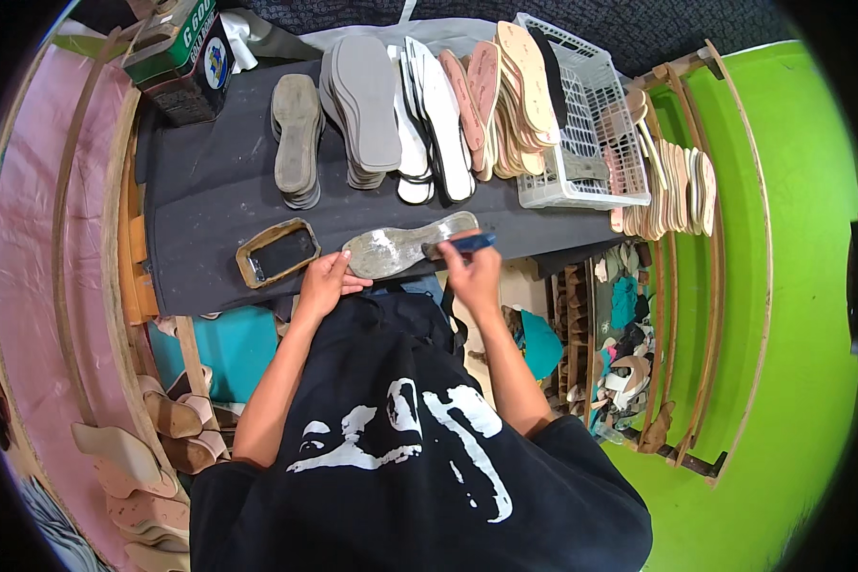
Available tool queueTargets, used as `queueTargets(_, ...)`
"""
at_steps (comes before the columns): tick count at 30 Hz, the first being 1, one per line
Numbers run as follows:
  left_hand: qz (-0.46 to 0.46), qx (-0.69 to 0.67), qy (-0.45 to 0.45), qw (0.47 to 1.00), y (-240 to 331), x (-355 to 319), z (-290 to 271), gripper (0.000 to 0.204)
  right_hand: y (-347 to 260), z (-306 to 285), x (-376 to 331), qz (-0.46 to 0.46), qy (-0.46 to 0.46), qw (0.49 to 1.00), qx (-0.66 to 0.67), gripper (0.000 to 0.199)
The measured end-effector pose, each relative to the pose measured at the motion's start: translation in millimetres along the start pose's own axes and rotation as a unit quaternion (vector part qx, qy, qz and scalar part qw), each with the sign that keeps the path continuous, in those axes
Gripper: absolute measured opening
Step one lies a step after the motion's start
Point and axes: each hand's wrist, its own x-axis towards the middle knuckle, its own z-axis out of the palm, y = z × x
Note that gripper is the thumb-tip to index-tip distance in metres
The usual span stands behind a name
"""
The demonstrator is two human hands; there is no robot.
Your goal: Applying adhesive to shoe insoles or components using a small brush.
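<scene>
A grey shoe sole lies lengthwise along the table's near edge, its surface shiny and wet-looking. My left hand grips its left end, thumb on top. My right hand is closed around a brush with a dark blue handle, its head against the sole toward the right end. Just left of the sole sits an open tray with brown crusted rims and a dark inside.
Behind the sole stand stacks of grey soles, grey insoles, white insoles and beige insoles. A white plastic crate stands at the right. A green and black can is at the far left. Wooden racks flank both sides.
</scene>
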Motion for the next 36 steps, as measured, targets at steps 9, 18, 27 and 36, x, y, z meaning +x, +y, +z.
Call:
queueTargets(9, 0.016, 0.022, -0.009, 1.0, -6.1, 1.3, -4.3, 0.051, 23.9, -25.8, 38.9, -0.014, 0.075, 0.99, -0.121, 0.014)
queueTargets(18, 0.033, 0.034, -0.035, 0.998, -4.1, -2.9, -4.4, 0.048, 11.9, -2.6, 35.1, -0.007, 0.055, 0.998, -0.014, 0.014)
queueTargets(27, 0.003, 0.033, -0.023, 0.999, 0.2, -2.7, -4.8, 0.047, -18.7, 30.8, 20.5, -0.201, -0.054, 0.96, -0.189, 0.028)
queueTargets(36, 0.018, -0.009, -0.029, 0.999, -2.6, -4.6, 0.0, 0.045, -46.5, 79.3, 4.0, -0.006, -0.043, 0.998, 0.043, 0.011)
